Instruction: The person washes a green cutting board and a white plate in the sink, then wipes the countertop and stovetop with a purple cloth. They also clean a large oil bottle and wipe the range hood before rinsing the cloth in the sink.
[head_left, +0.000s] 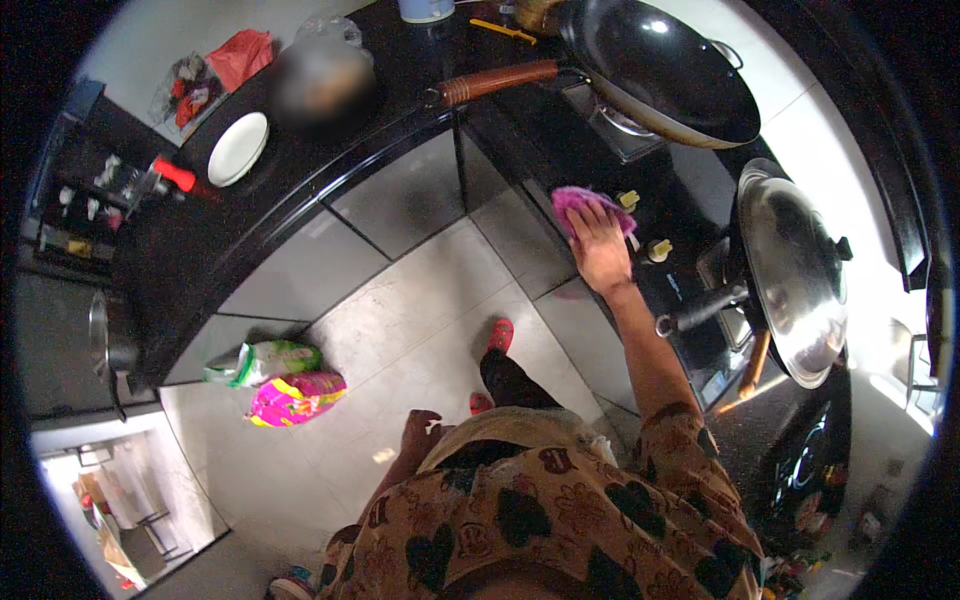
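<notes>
My right hand (600, 244) lies flat on a pink-purple cloth (574, 204), pressing it on the front edge of the black gas stove (686, 176), beside two pale yellow-green knobs (659, 250). My left hand (426, 431) hangs low near my waist, over the floor, its fingers slightly curled and partly in shadow; whether it holds anything small cannot be told. Beyond the cloth, a large wok (660, 67) with a reddish-brown handle (499, 81) sits on the far burner. On the near burner is a pan under a domed steel lid (799, 277), its dark handle pointing towards me.
White plates (238, 150) and a red-handled item (174, 174) are on the black counter (292, 161), with a blurred object behind. A yellow tool (502, 31) lies near the wok. Green-white (274, 361) and pink (298, 399) packages stand on the floor at left.
</notes>
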